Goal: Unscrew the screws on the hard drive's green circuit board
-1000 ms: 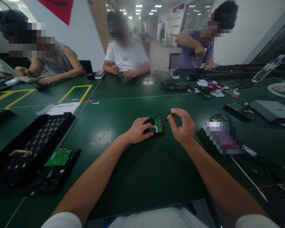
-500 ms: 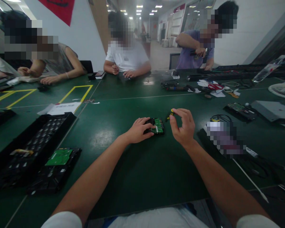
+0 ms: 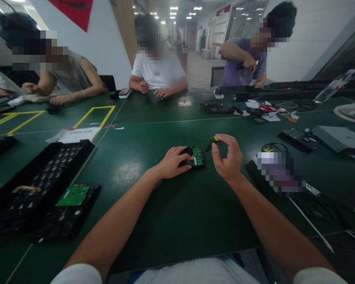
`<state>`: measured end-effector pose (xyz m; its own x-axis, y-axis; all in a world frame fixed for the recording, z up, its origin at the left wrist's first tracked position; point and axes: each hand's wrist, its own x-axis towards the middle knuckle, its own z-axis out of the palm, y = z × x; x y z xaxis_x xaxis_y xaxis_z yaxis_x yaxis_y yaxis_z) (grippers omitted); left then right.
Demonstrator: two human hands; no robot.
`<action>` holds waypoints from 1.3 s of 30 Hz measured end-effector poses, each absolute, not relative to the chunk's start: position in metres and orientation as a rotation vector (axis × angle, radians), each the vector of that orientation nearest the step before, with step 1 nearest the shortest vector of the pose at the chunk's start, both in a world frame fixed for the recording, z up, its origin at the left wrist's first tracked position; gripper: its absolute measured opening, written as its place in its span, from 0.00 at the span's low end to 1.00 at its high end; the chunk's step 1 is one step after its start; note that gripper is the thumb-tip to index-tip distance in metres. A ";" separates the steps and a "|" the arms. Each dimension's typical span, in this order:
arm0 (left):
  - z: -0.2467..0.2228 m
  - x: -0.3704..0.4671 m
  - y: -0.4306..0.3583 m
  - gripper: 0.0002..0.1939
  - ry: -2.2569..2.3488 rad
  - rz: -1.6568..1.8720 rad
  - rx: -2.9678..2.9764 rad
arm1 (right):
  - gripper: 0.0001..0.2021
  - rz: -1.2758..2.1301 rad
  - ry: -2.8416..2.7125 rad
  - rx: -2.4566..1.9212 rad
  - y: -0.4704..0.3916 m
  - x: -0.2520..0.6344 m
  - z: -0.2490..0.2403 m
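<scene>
My left hand [image 3: 174, 162] rests on a small hard drive with a green circuit board [image 3: 197, 157], its fingers spread over the drive's left part. The drive lies flat on the dark green table [image 3: 165, 213]. To the right of it, my right hand [image 3: 228, 156] pinches a small dark screwdriver with yellow marks [image 3: 212, 143] between thumb and fingertips. The screwdriver is tilted, its lower end near the drive's upper right corner; whether they touch cannot be told.
At the left lie a long black tray [image 3: 85, 146] and a larger drive with a green board [image 3: 73, 196]. To the right are a pixelated object [image 3: 279, 173], cables [image 3: 322, 209], another drive [image 3: 298, 139] and a grey box [image 3: 340, 138]. Three people sit across the table.
The screwdriver has turned slightly between my right fingertips, showing less yellow. My left hand and the small drive have stayed in place.
</scene>
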<state>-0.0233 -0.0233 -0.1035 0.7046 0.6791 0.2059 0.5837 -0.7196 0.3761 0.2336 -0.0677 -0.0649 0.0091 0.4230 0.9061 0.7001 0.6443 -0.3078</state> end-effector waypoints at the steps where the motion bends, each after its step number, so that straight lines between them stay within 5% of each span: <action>1: -0.103 -0.023 -0.023 0.21 1.000 0.483 2.629 | 0.15 -0.267 -1.607 -0.945 -0.067 0.233 -0.065; 39: -0.101 -0.023 -0.024 0.20 0.993 0.474 2.627 | 0.17 -0.283 -1.628 -0.968 -0.067 0.232 -0.068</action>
<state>-0.0234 -0.0238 -0.1013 0.7078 0.6776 0.1995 0.5815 -0.7193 0.3799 0.2323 -0.0671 -0.0679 0.0046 0.4357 0.9001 0.7135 0.6292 -0.3082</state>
